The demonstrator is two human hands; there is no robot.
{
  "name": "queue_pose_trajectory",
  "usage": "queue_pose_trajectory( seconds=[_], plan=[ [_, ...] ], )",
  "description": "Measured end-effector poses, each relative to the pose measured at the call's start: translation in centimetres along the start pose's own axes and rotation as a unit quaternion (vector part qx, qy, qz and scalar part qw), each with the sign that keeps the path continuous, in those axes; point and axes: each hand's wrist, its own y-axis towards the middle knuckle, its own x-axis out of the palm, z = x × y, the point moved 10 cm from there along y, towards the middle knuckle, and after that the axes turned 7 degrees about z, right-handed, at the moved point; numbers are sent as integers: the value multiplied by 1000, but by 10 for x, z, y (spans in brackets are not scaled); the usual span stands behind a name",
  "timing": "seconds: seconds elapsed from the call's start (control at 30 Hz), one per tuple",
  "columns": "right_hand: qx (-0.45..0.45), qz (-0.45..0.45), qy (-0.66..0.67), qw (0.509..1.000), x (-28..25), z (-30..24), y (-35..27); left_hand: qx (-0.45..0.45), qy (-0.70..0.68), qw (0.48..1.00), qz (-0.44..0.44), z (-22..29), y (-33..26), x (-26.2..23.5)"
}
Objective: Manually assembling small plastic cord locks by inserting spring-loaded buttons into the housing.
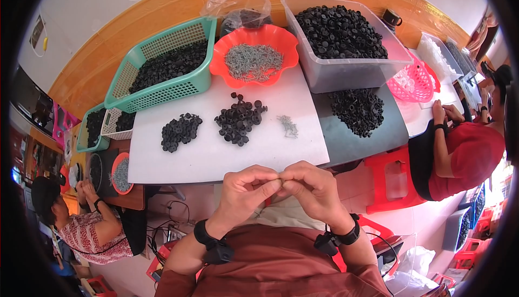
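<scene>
Black parts (240, 121) are lying heaped on the white tabletop (216, 166), silver screws (288, 127) just right | left hand (246, 190) and right hand (314, 188) are pinching, fingertips meeting, by the near edge; can't tell what they're grasping | far side: red bowl (291, 59) is standing between green basket (162, 96) and translucent bin (348, 74)

Through remote feed I make out, just beyond left hand (248, 193): white board (227, 162), smooth, low sheen; black pieces (238, 125), mostly matt, plastic or rubber, I can't tell which. Farther past it: perforated plastic basket (162, 98), satin; scalloped bowl (290, 52), glossy plastic. Ahead of right hand (316, 193): screws (289, 127), greyish metal; bin (357, 77), smooth translucent plastic. Below both: shirt (259, 264), matt cloth.
</scene>
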Motion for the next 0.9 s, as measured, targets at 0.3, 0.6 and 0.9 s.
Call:
queue_pose_trajectory(
  seconds=[0.3,0.6,0.9],
  plan=[
    [-152,39,-138,978,-3,-27,-1,-117,-93,989,-6,-14,-1,0],
    [-167,31,-155,973,-1,-30,-3,-149,-171,974,-21,-21,-4,-2],
    [-181,23,-179,967,1,-35,-5,-161,-194,968,-11,-22,-6,-2]
  ],
)
